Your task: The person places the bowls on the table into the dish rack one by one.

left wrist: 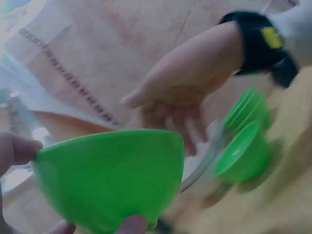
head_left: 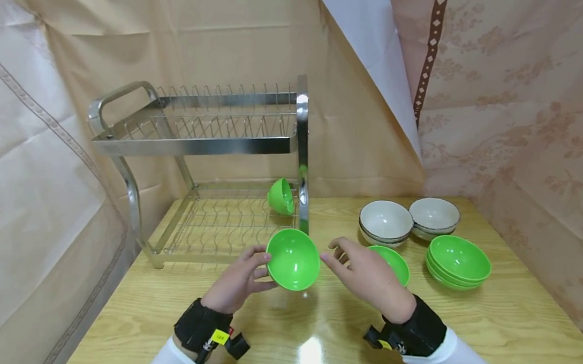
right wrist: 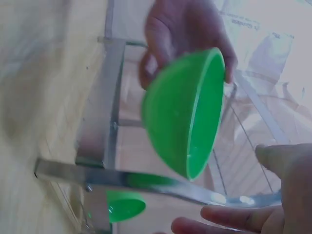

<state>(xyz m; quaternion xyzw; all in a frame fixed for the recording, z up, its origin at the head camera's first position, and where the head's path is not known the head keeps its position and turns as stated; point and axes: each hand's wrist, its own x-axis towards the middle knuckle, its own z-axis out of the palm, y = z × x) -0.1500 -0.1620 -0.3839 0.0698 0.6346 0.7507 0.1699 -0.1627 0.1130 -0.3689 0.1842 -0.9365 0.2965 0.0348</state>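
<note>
While in pinch of left hand (head_left: 240, 279), green bowl (head_left: 293, 260), mouth and axis toward head view, right hand (head_left: 371, 273) spread.

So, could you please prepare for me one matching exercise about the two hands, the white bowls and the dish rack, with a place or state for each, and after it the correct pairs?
Column one
1. Left hand
2. White bowls
3. Dish rack
4. Right hand

Column two
A. Bearing green dishware on its lower tier
B. Near the held bowl, but holding nothing
C. Gripping a green bowl
D. Standing in two groups, with dark rims

Pairs: 1-C, 2-D, 3-A, 4-B
</note>
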